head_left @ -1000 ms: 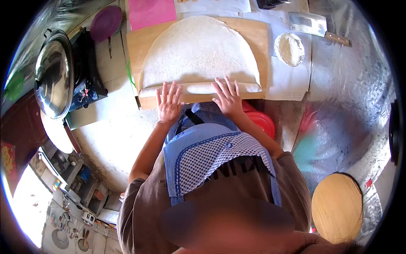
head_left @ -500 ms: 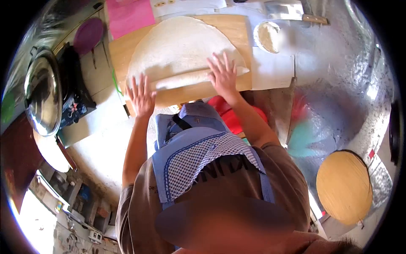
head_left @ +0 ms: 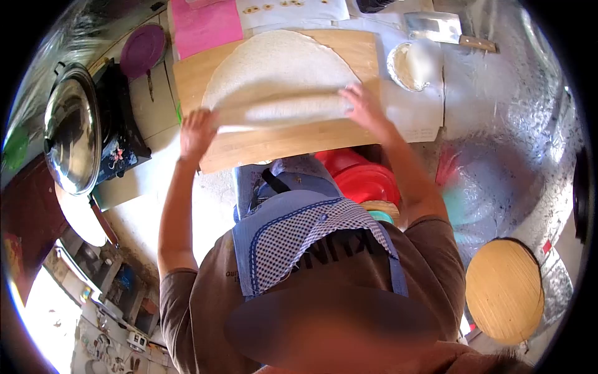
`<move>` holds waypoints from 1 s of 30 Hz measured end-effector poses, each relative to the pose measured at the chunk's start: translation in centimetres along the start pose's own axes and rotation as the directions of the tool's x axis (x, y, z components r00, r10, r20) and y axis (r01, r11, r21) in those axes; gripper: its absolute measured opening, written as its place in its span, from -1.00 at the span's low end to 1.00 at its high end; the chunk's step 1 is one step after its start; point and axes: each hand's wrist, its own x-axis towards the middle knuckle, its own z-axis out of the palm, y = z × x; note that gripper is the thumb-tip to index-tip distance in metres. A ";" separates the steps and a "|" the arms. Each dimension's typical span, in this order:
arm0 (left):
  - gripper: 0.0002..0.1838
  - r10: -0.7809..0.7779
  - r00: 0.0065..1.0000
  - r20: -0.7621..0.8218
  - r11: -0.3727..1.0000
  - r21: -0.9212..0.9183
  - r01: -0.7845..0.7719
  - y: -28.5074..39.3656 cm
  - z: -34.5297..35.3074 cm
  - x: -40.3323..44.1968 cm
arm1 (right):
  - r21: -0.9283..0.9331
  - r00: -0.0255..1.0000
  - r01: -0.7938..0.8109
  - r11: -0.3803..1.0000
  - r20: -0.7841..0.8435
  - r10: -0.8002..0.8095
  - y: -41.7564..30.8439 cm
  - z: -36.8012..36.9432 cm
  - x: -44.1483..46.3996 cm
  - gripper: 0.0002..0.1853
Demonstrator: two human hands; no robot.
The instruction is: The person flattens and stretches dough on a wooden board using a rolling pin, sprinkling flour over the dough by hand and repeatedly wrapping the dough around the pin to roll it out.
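Dough: a broad, pale, round-edged sheet of dough lay over a light-brown rectangular wooden board, its curved edge toward the far side.
Near edge of the dough: a pale, blurred roll ran crosswise between the two hands.
Left hand: the bare left hand was at the roll's left end, fingers curled inward; from where I stood, I could not tell whether they had hold of it.
Right hand: the bare right hand was at the opposite end, fingers partly bent and slightly parted; blur hid whether they gripped anything.
Right of the board: a round white bowl of pale powder stood near a cleaver with a broad steel blade and wooden handle.
Left of the board: a flat, round purple object lay near a large pan with a domed, shiny metal lid.
Worker: the person wore a blue checked apron over a brown shirt.
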 end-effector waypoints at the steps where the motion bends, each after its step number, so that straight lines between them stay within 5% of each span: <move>1: -0.43 -0.006 1.000 -0.020 0.999 -0.036 0.005 -0.7 -1.3 2.2 | -0.030 1.000 -0.002 1.000 -0.006 0.002 0.7 -1.1 2.0 -0.39; 3: -0.44 -0.129 0.992 -0.004 0.990 0.059 0.129 -0.6 -4.9 6.9 | -0.076 0.991 -0.130 0.989 -0.032 0.128 0.4 -4.3 6.3 -0.41; 6: -0.42 -0.066 0.986 -0.155 0.986 0.139 0.088 -1.7 -6.0 10.5 | -0.237 0.987 -0.103 0.966 -0.141 0.070 1.0 -5.9 9.7 -0.42; 9: -0.40 -0.095 0.993 -0.074 0.980 0.169 0.106 -2.5 -0.3 9.1 | -0.241 0.989 -0.146 0.959 -0.034 0.142 2.0 -3.2 7.9 -0.39; 18: -0.38 -0.140 0.974 -0.179 0.990 -0.013 0.140 1.3 4.1 0.1 | -0.201 0.977 -0.060 0.978 -0.214 0.016 -1.8 -0.2 1.1 -0.37; 30: -0.49 -0.187 0.972 -0.141 0.975 -0.148 0.166 7.0 4.8 -5.6 | -0.166 0.971 -0.143 0.976 -0.212 0.107 -6.2 1.9 -6.0 -0.39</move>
